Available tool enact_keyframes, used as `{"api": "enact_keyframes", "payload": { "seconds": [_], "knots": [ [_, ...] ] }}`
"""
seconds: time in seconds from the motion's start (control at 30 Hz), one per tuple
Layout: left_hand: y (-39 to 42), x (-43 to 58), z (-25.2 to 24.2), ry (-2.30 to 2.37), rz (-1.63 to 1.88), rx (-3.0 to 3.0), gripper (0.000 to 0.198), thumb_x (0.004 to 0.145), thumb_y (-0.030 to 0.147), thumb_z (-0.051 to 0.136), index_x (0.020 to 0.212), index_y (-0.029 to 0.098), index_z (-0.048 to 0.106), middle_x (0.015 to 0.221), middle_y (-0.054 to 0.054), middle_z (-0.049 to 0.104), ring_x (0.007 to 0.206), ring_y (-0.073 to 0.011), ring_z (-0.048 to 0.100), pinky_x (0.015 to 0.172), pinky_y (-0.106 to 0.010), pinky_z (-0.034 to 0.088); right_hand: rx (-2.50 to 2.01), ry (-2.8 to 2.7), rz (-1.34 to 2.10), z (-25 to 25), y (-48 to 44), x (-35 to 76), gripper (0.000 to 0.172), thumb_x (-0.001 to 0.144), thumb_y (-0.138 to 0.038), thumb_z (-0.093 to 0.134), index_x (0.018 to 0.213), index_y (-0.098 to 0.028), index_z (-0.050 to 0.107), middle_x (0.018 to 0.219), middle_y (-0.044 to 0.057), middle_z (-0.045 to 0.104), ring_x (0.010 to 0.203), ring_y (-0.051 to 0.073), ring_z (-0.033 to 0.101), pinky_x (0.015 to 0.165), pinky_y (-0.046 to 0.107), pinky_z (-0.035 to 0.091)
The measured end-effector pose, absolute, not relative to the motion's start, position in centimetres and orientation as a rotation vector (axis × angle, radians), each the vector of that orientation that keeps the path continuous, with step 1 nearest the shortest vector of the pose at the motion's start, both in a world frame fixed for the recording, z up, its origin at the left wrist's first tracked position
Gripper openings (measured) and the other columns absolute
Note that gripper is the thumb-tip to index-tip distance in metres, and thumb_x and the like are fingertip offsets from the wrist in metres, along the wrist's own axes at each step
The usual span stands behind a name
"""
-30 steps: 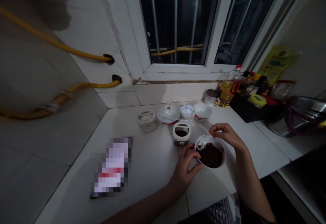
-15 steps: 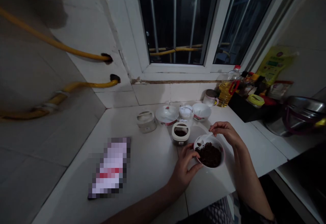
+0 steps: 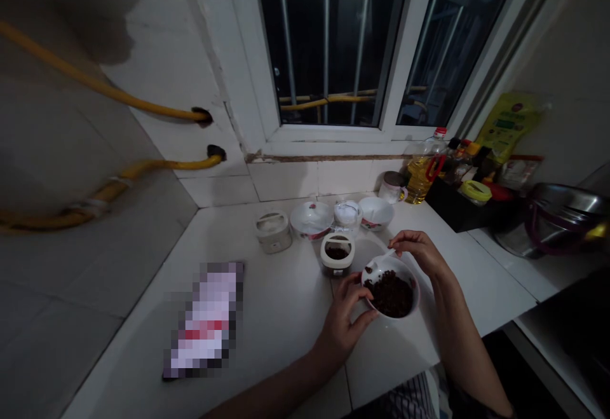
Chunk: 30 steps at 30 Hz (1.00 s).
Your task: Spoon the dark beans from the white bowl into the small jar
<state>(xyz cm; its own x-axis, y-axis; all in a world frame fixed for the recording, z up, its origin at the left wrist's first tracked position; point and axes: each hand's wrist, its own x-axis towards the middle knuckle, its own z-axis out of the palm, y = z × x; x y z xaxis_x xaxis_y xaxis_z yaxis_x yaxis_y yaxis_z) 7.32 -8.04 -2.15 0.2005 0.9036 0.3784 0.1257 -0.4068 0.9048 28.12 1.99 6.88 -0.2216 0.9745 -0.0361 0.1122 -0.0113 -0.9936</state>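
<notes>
A white bowl [image 3: 416, 304] on the counter holds dark brown, crumbly contents [image 3: 393, 295]. My left hand [image 3: 345, 314] grips the bowl's left rim, thumb at the near side and fingers at the far side. Above the far right rim, my right hand [image 3: 417, 250] is closed on the handle of a white spoon [image 3: 384, 259]. The spoon's bowl end is inside the bowl at its far left, beside a bit of the dark stuff. Just beyond my left hand stands a small lidded container [image 3: 337, 255] with similar dark contents showing through its top.
Behind are another lidded container [image 3: 272, 231], two white bowls [image 3: 311, 220], a clear jar [image 3: 347, 213] and a lidded glass mug [image 3: 393, 187]. An oil bottle [image 3: 420, 174], a black condiment box [image 3: 450, 206] and a steel pot [image 3: 548, 222] stand right. A blurred-out phone-like object [image 3: 204, 320] lies left.
The view has shifted slightly, so everything sits a little lower. Both hands keep their holds on the bowl and spoon; the spoon has barely moved.
</notes>
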Motion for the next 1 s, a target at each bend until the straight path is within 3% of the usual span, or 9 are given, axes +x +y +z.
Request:
{"api": "enact_keyframes", "payload": {
  "seconds": [0.2, 0.37, 0.43, 0.5, 0.6, 0.77, 1.0],
  "knots": [
    [-8.1, 7.4, -1.8, 0.976, 1.301, 1.687, 0.011, 0.083, 0.028, 0.066, 0.091, 0.022, 0.064, 0.121, -0.012, 0.054, 0.124, -0.0286, 0.048, 0.102, -0.045, 0.042, -1.140, -1.287, 1.331, 7.1, 2.3, 27.6, 0.008, 0.054, -0.023, 0.073, 0.059, -0.018, 0.070, 0.064, 0.002, 0.068, 0.053, 0.012, 0.049, 0.063, 0.030, 0.041],
    [-8.2, 7.4, -1.7, 0.980, 1.276, 1.670, 0.010, 0.082, 0.028, 0.066, 0.090, 0.022, 0.064, 0.122, -0.011, 0.053, 0.123, -0.0278, 0.048, 0.102, -0.044, 0.043, -1.062, -1.273, 1.127, 7.8, 1.8, 25.4, 0.012, 0.061, -0.029, 0.075, 0.066, -0.020, 0.070, 0.059, 0.000, 0.063, 0.057, 0.014, 0.052, 0.069, 0.031, 0.044],
    [-8.2, 7.4, -1.8, 0.987, 1.280, 1.671, 0.010, 0.082, 0.027, 0.066, 0.091, 0.022, 0.064, 0.122, -0.011, 0.053, 0.124, -0.0279, 0.048, 0.102, -0.043, 0.043, -1.027, -1.415, 0.961, 8.2, 1.0, 24.2, 0.012, 0.070, -0.032, 0.072, 0.073, -0.021, 0.070, 0.064, 0.001, 0.064, 0.064, 0.017, 0.056, 0.073, 0.033, 0.045],
    [-8.2, 7.4, -1.9, 0.993, 1.279, 1.676, 0.010, 0.082, 0.026, 0.066, 0.092, 0.022, 0.063, 0.122, -0.011, 0.053, 0.125, -0.0277, 0.047, 0.103, -0.043, 0.042, -0.961, -1.666, 0.745, 8.5, 0.2, 23.0, 0.012, 0.079, -0.032, 0.067, 0.074, -0.022, 0.069, 0.080, 0.006, 0.068, 0.086, 0.022, 0.061, 0.084, 0.037, 0.045],
    [-8.3, 7.4, -1.9, 0.993, 1.269, 1.676, 0.010, 0.082, 0.025, 0.066, 0.092, 0.022, 0.063, 0.123, -0.010, 0.053, 0.125, -0.0275, 0.046, 0.104, -0.043, 0.041, -0.867, -2.008, 0.525, 8.7, -0.7, 22.1, 0.013, 0.086, -0.028, 0.061, 0.078, -0.025, 0.071, 0.090, 0.007, 0.070, 0.104, 0.024, 0.058, 0.097, 0.043, 0.041],
    [-8.3, 7.4, -1.7, 0.982, 1.262, 1.667, 0.011, 0.082, 0.025, 0.066, 0.092, 0.022, 0.063, 0.124, -0.011, 0.052, 0.124, -0.0277, 0.047, 0.103, -0.044, 0.041, -0.874, -1.838, 0.522, 8.3, -0.7, 23.6, 0.010, 0.084, -0.031, 0.065, 0.079, -0.025, 0.071, 0.091, 0.008, 0.069, 0.097, 0.024, 0.060, 0.094, 0.042, 0.044],
    [-8.2, 7.3, -1.8, 0.982, 1.283, 1.668, 0.011, 0.081, 0.025, 0.066, 0.091, 0.022, 0.064, 0.123, -0.010, 0.053, 0.124, -0.0279, 0.048, 0.103, -0.044, 0.042, -1.006, -1.735, 0.856, 8.3, -0.1, 28.4, 0.023, 0.075, -0.043, 0.072, 0.067, -0.022, 0.066, 0.073, 0.005, 0.067, 0.087, 0.024, 0.061, 0.083, 0.038, 0.047]
  ]
}}
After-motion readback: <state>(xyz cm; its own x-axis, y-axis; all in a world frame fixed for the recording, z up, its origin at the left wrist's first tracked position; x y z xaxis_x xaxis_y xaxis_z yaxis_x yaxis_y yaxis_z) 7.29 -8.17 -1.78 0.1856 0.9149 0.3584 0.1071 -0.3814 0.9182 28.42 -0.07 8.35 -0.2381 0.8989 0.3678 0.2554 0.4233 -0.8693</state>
